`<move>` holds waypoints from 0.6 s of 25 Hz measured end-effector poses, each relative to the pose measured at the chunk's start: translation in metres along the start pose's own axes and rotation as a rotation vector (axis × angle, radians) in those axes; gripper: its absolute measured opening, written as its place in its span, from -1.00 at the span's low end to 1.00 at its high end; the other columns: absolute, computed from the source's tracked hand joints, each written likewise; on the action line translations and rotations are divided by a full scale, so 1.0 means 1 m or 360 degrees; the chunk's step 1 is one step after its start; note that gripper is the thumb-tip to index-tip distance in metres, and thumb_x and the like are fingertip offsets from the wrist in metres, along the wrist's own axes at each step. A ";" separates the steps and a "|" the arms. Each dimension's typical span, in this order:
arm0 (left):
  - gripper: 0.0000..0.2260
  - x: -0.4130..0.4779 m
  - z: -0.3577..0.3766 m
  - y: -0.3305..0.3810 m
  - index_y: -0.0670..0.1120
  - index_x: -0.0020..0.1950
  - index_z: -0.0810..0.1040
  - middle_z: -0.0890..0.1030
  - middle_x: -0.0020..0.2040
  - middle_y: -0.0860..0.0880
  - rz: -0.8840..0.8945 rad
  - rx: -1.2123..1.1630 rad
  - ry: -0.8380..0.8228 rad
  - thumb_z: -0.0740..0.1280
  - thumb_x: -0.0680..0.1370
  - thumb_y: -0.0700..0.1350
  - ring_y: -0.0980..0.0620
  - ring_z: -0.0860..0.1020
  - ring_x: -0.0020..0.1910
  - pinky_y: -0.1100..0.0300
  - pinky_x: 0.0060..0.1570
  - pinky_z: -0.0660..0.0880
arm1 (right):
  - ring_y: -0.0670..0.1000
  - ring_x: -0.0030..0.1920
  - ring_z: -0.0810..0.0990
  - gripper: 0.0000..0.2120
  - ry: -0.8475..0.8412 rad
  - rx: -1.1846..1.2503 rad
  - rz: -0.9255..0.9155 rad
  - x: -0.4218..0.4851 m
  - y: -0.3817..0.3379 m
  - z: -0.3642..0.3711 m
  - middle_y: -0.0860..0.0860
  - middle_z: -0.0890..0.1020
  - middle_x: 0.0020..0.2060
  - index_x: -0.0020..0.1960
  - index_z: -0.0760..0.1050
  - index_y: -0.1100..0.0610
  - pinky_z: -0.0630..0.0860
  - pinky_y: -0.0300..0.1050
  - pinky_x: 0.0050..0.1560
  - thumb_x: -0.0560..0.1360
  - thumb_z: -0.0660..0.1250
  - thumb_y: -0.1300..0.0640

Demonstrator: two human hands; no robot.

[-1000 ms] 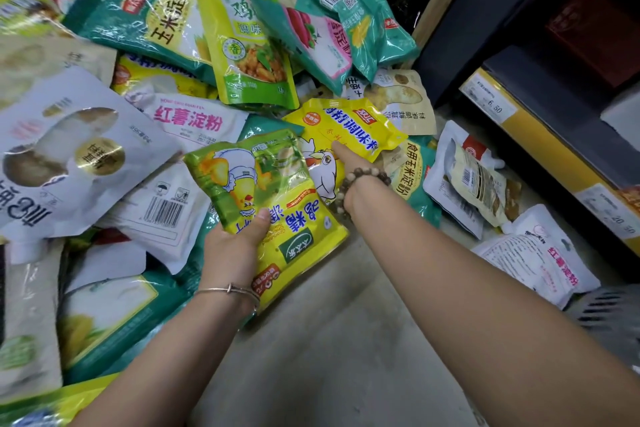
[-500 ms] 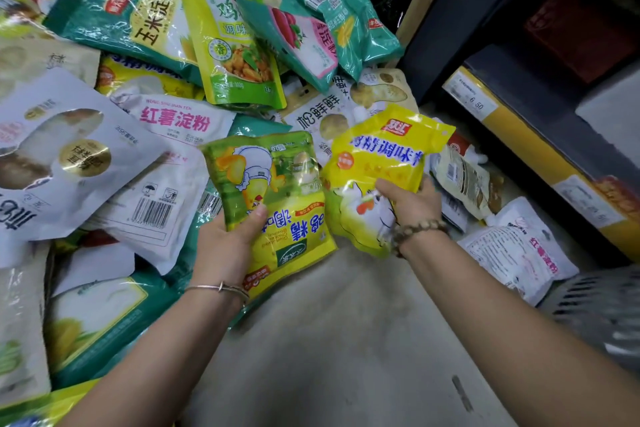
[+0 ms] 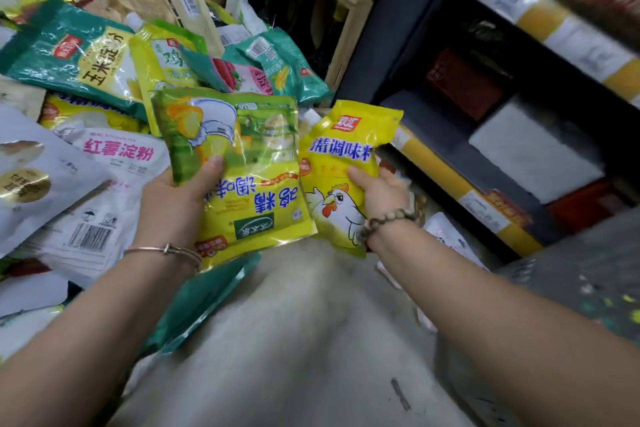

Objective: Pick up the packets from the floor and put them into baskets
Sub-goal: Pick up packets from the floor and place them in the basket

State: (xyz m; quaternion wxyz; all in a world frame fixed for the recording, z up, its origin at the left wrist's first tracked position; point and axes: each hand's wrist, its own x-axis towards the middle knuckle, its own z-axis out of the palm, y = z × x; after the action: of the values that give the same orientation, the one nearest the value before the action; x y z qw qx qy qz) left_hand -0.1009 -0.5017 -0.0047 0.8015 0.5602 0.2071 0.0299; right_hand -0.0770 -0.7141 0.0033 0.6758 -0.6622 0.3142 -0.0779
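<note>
Left hand (image 3: 173, 198) grips green packet (image 3: 239, 163), centre frame; right hand (image 3: 381, 191) grips yellow packet (image 3: 343, 156) just beside it. Basket (image 3: 571, 274) lower right, blurred, contents unreadable. Pile (image 3: 86, 56) fills left; floor (image 3: 304, 340) shows bottom centre; shelf (image 3: 450, 135) right.

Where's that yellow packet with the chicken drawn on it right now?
In the head view, just right of centre: the right hand holds the yellow chicken packet off the floor, beside the green-and-yellow packet in the left hand.

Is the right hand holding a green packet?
No, the right hand grips a yellow packet with a chicken picture.
</note>
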 end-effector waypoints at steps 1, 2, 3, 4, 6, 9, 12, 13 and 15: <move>-0.90 0.000 0.003 0.009 -0.06 -0.19 0.59 0.66 -0.39 0.10 0.0023 -0.0009 0.0010 0.41 0.47 -0.06 0.13 0.62 -0.45 0.22 -0.48 0.56 | 0.08 0.04 0.61 -0.64 -0.0018 -0.0058 -0.0096 -0.002 -0.013 0.004 0.05 0.65 0.00 0.18 0.53 0.22 0.53 0.04 0.14 0.40 0.44 0.20; -0.90 0.000 0.005 0.016 -0.06 -0.19 0.58 0.65 -0.40 0.10 0.0044 -0.0021 0.0010 0.40 0.47 -0.05 0.13 0.62 -0.45 0.20 -0.47 0.57 | 0.03 -0.05 0.63 -0.73 -0.0043 -0.0105 -0.0173 -0.004 -0.029 0.008 -0.02 0.66 -0.12 0.10 0.56 0.19 0.55 -0.01 0.07 0.41 0.43 0.20; -0.89 0.000 0.008 0.026 -0.06 -0.18 0.57 0.65 -0.39 0.10 0.0059 -0.0038 0.0002 0.40 0.48 -0.04 0.13 0.62 -0.44 0.19 -0.44 0.58 | 0.01 -0.08 0.62 -0.79 -0.0092 -0.0130 -0.0241 -0.004 -0.046 0.010 -0.05 0.66 -0.16 0.05 0.55 0.16 0.55 -0.04 0.04 0.42 0.42 0.19; -0.89 0.001 0.011 0.033 -0.05 -0.17 0.57 0.66 -0.38 0.09 0.0076 -0.0057 -0.0017 0.39 0.49 -0.04 0.11 0.63 -0.42 0.17 -0.40 0.60 | 0.04 -0.06 0.63 -0.81 -0.0142 -0.0172 -0.0292 -0.004 -0.063 0.011 -0.03 0.66 -0.13 0.03 0.55 0.16 0.54 -0.01 0.07 0.43 0.42 0.17; -0.89 0.004 0.018 0.048 -0.05 -0.14 0.60 0.68 -0.32 0.07 0.0125 -0.0115 -0.0063 0.39 0.48 -0.02 0.08 0.65 -0.36 0.13 -0.34 0.61 | 0.10 -0.09 0.65 -0.89 -0.0247 -0.0201 -0.0372 -0.004 -0.098 0.006 0.06 0.68 -0.14 -0.03 0.58 0.15 0.55 0.07 0.07 0.44 0.41 0.19; -0.83 0.012 0.032 0.063 0.00 -0.16 0.67 0.70 -0.24 0.04 0.0199 -0.0213 -0.0174 0.48 0.37 0.08 0.05 0.67 -0.31 0.07 -0.36 0.61 | 0.07 -0.24 0.67 -0.95 -0.0359 -0.0191 -0.0503 -0.010 -0.144 -0.021 0.05 0.69 -0.26 -0.13 0.59 0.13 0.60 0.00 -0.11 0.45 0.39 0.25; -0.54 0.027 0.059 0.070 0.09 0.05 0.64 0.70 -0.06 0.00 0.0227 -0.0152 -0.0381 0.51 0.24 0.27 -0.05 0.68 -0.10 -0.12 -0.09 0.58 | 0.13 -0.11 0.68 -0.94 -0.0382 -0.0209 -0.0596 -0.022 -0.181 -0.065 0.10 0.70 -0.15 -0.09 0.58 0.11 0.59 0.07 -0.02 0.46 0.37 0.23; -0.48 0.033 0.075 0.071 0.09 0.13 0.60 0.68 0.00 -0.01 0.0199 -0.0139 -0.0443 0.49 0.26 0.30 -0.08 0.66 -0.03 -0.19 0.01 0.54 | 0.12 -0.12 0.68 -0.92 -0.0367 -0.0163 -0.0619 -0.028 -0.194 -0.083 0.09 0.70 -0.14 -0.08 0.57 0.11 0.59 0.07 -0.02 0.45 0.37 0.24; -0.45 0.052 0.109 0.064 0.07 0.17 0.58 0.67 0.03 -0.04 0.0137 -0.0110 -0.0548 0.49 0.27 0.30 -0.14 0.64 0.02 -0.27 0.04 0.50 | 0.10 -0.13 0.69 -0.87 -0.0333 -0.0048 -0.0660 -0.040 -0.217 -0.116 0.09 0.70 -0.14 -0.03 0.56 0.13 0.61 0.04 -0.06 0.43 0.36 0.25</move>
State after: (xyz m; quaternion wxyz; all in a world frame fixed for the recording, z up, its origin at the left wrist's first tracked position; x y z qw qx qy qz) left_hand -0.0015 -0.5599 0.0692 0.8420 0.5373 0.0415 -0.0250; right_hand -0.1026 -0.8157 0.2298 0.6642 -0.7271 0.1007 -0.1412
